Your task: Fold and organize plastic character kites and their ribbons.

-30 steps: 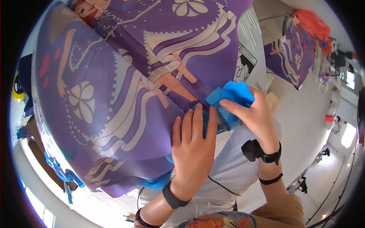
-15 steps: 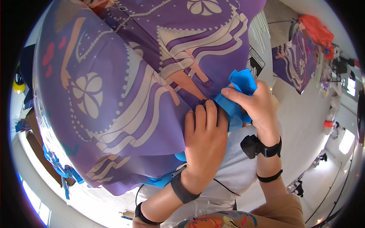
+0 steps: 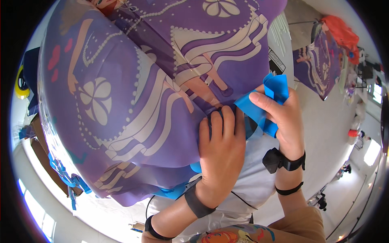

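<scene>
My left hand [image 3: 222, 156] lies on the lower edge of a glossy purple sheet [image 3: 170, 137] printed with figures in ruffled dresses. Its fingers bend over the edge and grip the sheet there; the thumb is hidden. Between the thumb and fingers of my right hand [image 3: 283, 119] is a folded bright blue plastic strip [image 3: 276, 87]. One end of this strip slants down-left to the sheet's edge beside my left fingertips. A clear, see-through piece [image 3: 255, 131] shows between the two hands. More blue material [image 3: 172, 192] peeks out under the purple sheet.
Blue strips [image 3: 71, 178] hang at the table's left side, near a brown cardboard box [image 3: 40, 152]. A yellow roll [image 3: 21, 83] stands at the far left. Another purple printed sheet [image 3: 318, 60] and a red bundle [image 3: 342, 34] are at the upper right.
My right hand has moved right with the blue strip, drawing it farther from my left hand. More of the clear piece shows. My left hand has stayed nearly in place.
</scene>
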Tool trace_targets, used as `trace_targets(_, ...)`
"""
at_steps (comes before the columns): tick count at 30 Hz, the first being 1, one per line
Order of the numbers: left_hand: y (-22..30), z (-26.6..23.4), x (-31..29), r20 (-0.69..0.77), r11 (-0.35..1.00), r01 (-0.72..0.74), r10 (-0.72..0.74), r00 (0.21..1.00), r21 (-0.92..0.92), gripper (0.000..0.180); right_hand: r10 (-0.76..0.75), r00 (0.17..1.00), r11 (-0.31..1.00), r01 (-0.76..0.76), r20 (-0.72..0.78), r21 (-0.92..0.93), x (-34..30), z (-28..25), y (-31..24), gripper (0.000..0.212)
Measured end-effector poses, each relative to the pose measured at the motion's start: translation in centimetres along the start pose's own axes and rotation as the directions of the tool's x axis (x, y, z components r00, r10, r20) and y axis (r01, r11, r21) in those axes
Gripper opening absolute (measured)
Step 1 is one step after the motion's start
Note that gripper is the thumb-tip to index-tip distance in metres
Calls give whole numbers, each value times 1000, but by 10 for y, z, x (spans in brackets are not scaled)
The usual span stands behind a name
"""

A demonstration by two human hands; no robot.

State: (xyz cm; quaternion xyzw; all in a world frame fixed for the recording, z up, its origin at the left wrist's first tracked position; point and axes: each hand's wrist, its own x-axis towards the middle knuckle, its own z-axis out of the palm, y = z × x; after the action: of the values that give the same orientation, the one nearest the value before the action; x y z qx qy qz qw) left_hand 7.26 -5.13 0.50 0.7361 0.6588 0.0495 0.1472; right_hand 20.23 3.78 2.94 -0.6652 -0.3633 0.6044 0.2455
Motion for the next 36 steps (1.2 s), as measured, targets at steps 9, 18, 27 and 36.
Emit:
trace_targets(9,-28,-26,5,103,757,141,-97,990,-639,49,-75,997,997,74,-12,-29,-17,-21,-6,33)
trace_targets(18,-47,-46,47,313,443,312,-72,947,-841,67,-18,986,979,51,164,-197,-10,-23,27,25)
trace_targets(27,-32,-24,31,-41,679,112,-205,978,-725,43,-90,995,962,100,51,-256,-13,-30,50,25)
trace_targets(36,-21,1,-20,-27,963,-20,13,1000,-267,35,-314,945,912,326,86,-249,-5,-26,57,32)
